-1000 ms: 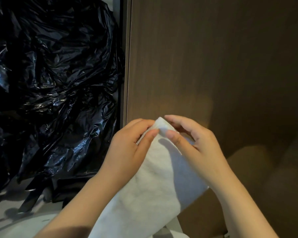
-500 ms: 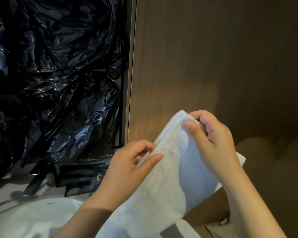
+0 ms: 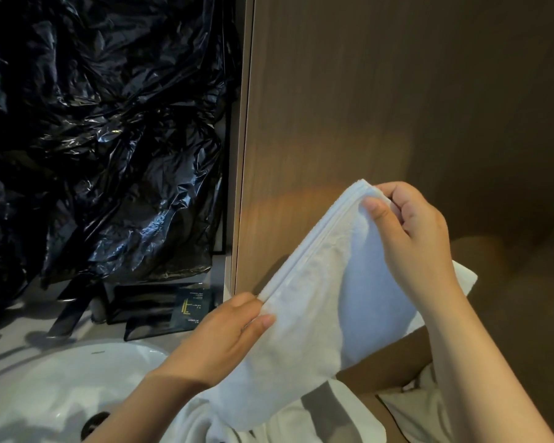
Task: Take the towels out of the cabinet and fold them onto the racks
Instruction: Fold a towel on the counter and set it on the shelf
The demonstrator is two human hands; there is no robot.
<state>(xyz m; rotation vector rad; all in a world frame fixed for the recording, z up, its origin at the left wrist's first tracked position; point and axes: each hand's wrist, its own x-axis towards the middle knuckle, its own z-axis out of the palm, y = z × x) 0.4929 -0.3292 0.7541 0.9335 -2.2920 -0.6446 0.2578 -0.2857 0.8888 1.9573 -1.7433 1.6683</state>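
Both hands hold a white towel (image 3: 317,314) up: the left hand (image 3: 224,340) pinches its low edge, the right hand (image 3: 410,238) its top corner. It looks folded, maybe.

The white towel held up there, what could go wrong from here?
1. The left hand and right hand only pinch the towel along its folded edge; the layers could slip apart and undo the fold.
2. Its lower end hangs close to the sink; if released, it might land in the basin.
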